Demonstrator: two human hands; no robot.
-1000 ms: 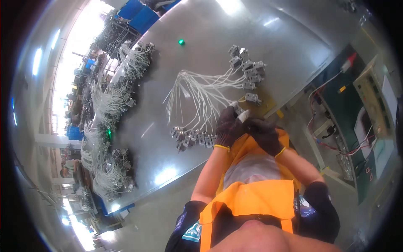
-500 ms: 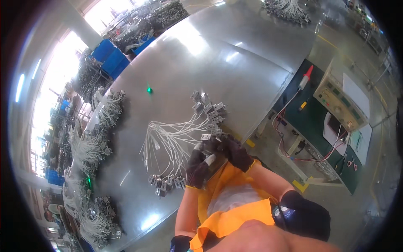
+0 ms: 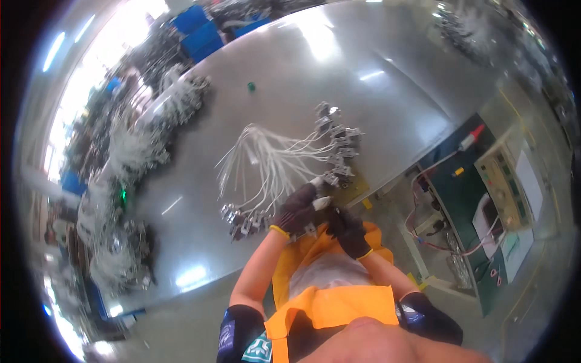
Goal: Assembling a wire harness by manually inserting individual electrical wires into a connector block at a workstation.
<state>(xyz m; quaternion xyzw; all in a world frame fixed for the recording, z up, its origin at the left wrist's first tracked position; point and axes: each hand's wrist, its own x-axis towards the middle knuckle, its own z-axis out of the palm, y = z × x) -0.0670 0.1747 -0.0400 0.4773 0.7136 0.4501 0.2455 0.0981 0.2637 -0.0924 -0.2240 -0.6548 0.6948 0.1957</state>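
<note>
A fanned bundle of white wires (image 3: 260,151) lies on the metal table, with small silvery metal parts on the wire ends. One cluster of metal parts (image 3: 344,148) sits at the right of the bundle, another cluster (image 3: 245,222) at its near left. My left hand (image 3: 296,210), in a dark glove with pale fingertips, is closed beside the near ends of the wires; what its fingers hold cannot be made out. Close by on the right, my right hand (image 3: 350,235), gloved too, has curled fingers at the table's edge, above the orange apron (image 3: 339,296). Its grip is blurred.
Heaps of similar white-wired parts (image 3: 136,145) line the table's left side. A small green object (image 3: 251,86) lies beyond the bundle. To the right, a dark green bench (image 3: 460,199) carries a beige instrument (image 3: 505,187), a red-tipped probe (image 3: 472,138) and scissors (image 3: 496,277).
My view has turned, so the table's contents sit differently in it. My hands, formerly together at a metal part, are slightly apart; the right one is lower, nearer my apron.
</note>
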